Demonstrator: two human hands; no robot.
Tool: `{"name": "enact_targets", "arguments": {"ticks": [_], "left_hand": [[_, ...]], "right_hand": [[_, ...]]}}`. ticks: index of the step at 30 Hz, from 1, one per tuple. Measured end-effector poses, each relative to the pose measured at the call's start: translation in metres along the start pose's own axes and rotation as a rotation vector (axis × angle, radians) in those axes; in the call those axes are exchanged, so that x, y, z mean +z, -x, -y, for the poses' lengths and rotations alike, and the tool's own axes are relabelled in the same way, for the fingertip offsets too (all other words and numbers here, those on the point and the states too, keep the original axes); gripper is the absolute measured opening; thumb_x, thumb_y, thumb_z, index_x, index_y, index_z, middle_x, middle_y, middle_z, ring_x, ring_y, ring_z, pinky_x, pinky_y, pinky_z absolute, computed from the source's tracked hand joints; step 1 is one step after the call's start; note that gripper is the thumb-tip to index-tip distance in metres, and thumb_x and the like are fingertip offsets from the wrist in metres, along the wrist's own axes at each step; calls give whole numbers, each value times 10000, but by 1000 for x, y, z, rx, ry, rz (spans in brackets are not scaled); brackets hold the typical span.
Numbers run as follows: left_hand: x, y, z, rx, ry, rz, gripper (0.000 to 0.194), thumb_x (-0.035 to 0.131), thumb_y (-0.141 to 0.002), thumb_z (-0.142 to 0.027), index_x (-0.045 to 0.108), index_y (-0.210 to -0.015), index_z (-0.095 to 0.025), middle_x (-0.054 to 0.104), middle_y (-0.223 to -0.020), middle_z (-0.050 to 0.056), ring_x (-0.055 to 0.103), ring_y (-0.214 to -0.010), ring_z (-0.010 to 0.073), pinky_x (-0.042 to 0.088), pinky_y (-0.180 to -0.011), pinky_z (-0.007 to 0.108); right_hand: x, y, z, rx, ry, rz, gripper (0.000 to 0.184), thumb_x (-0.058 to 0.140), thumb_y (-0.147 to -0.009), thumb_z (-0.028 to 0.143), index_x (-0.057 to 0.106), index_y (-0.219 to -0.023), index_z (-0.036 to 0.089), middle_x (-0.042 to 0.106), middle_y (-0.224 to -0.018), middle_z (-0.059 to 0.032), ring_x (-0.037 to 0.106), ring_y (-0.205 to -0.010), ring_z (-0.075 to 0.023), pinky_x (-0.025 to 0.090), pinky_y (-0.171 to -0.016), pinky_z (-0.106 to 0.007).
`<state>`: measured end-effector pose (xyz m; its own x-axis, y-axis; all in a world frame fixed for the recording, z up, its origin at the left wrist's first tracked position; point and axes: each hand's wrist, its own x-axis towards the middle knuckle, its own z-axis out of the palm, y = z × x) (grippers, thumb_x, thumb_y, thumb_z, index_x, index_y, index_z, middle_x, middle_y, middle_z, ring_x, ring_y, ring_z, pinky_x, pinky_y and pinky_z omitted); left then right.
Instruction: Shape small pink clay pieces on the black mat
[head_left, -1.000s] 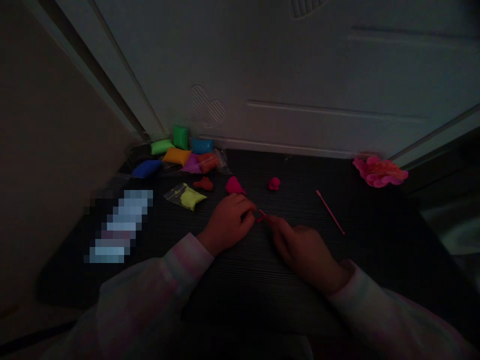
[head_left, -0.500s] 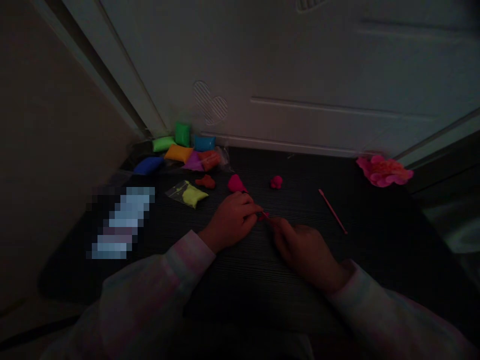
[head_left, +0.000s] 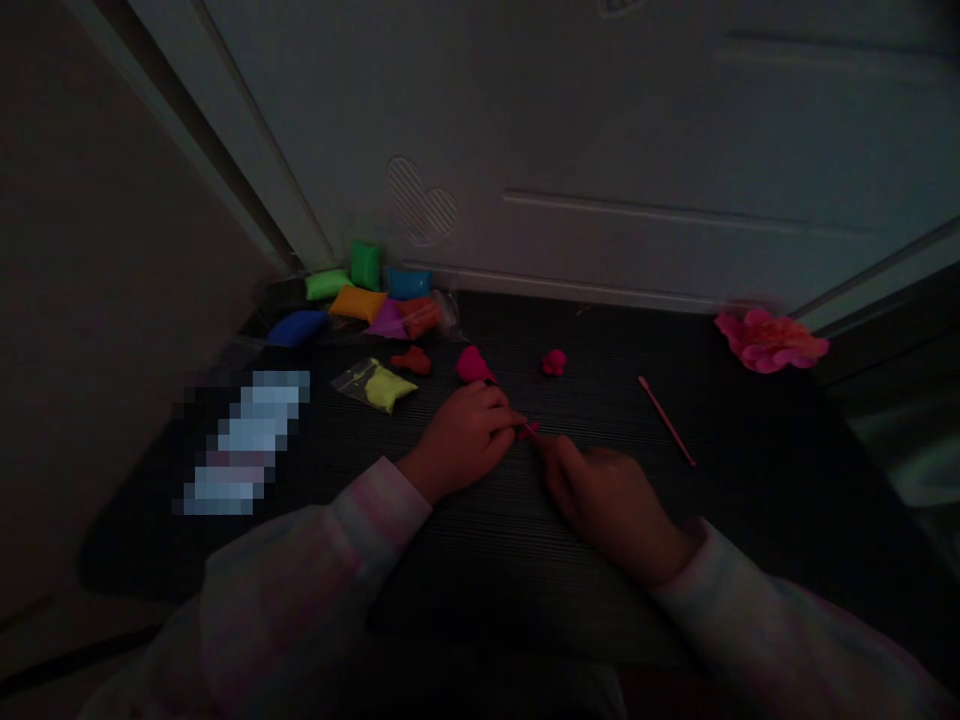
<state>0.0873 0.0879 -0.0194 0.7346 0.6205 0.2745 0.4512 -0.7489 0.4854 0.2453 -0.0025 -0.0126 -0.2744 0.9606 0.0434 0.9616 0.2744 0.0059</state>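
Over the middle of the dark table, my left hand (head_left: pixel 466 440) has its fingers bent together, the fingertips at a small piece of pink clay (head_left: pixel 530 430). My right hand (head_left: pixel 611 500) is closed in a pinch around a thin clay modelling tool (head_left: pixel 534 435), whose tip meets the same clay; most of the tool is hidden by the fingers. Just beyond my left hand lies a larger lump of pink clay (head_left: pixel 472 365). A small knobbly pink clay shape (head_left: pixel 553 362) sits farther back, apart from both hands.
A second pink stick tool (head_left: pixel 667 420) lies to the right. Orange clay (head_left: pixel 412 361), a yellow clay packet (head_left: pixel 384 387) and several coloured packets (head_left: pixel 358 304) are at the left, near a blurred-out bright rectangle (head_left: pixel 251 440). A pink flower (head_left: pixel 772 340) stands back right, against the white door (head_left: pixel 600 140).
Both hands stay almost in place, with the right hand and tool shifting very slightly at the clay. The view has tilted a little; the other things lie as before.
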Motion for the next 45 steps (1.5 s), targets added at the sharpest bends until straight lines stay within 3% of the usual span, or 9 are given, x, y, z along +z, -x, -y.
{"name": "enact_targets", "arguments": {"ticks": [5,12,17,21,25,37,42,45], "left_hand": [[0,-1,1,-1,-14,29,239,453,-776,-164,668,-881,-155,606,-797,56,504,-801,180,436,-756,334],[4,1,4,-39,7,-108,215,459,-760,-139,648,-861,-129,597,-804,61,529,-811,170,448,-737,314],[4,0,3,-61,1,-126,175,452,-761,-149,623,-794,-147,598,-780,45,533,-806,166,445,-747,313],[1,0,0,-53,-38,-53,154,504,-749,-277,586,-725,-149,591,-764,46,524,-773,174,438,-721,320],[1,1,0,-20,-58,46,225,542,-724,-387,588,-780,-175,601,-829,42,524,-819,190,417,-765,350],[2,0,0,-12,-70,83,153,475,-770,-271,585,-769,-164,587,-788,46,509,-798,179,404,-729,331],[1,0,1,-17,-49,73,127,487,-756,-261,566,-748,-163,578,-773,42,508,-786,172,401,-742,328],[1,0,1,-24,-26,73,122,490,-754,-258,569,-753,-165,577,-767,40,508,-785,171,403,-741,323]], "right_hand": [[1,-2,2,-5,38,-18,225,345,-840,214,538,-944,165,612,-529,-3,536,-444,-141,248,-469,-271],[0,-3,3,31,36,11,243,323,-850,234,534,-951,170,624,-544,-12,534,-435,-133,230,-459,-266],[-2,-6,3,66,40,33,242,334,-847,252,523,-981,182,630,-555,-9,557,-450,-154,220,-449,-269],[-4,-7,4,77,27,52,244,349,-838,241,523,-1000,186,630,-558,-9,568,-469,-161,213,-445,-268],[-4,-5,6,80,49,31,228,353,-832,239,536,-950,172,623,-534,-21,563,-449,-166,210,-440,-271],[1,-5,3,71,-26,-43,218,363,-834,244,528,-964,185,625,-543,-7,575,-452,-172,277,-437,-268],[-1,-4,-8,218,-262,-210,280,384,-836,260,465,-1079,149,640,-626,-3,592,-526,-143,371,-494,-240],[-2,-7,-19,292,-195,-193,253,393,-826,242,497,-1035,147,643,-701,-38,599,-607,-167,393,-545,-261]]}}
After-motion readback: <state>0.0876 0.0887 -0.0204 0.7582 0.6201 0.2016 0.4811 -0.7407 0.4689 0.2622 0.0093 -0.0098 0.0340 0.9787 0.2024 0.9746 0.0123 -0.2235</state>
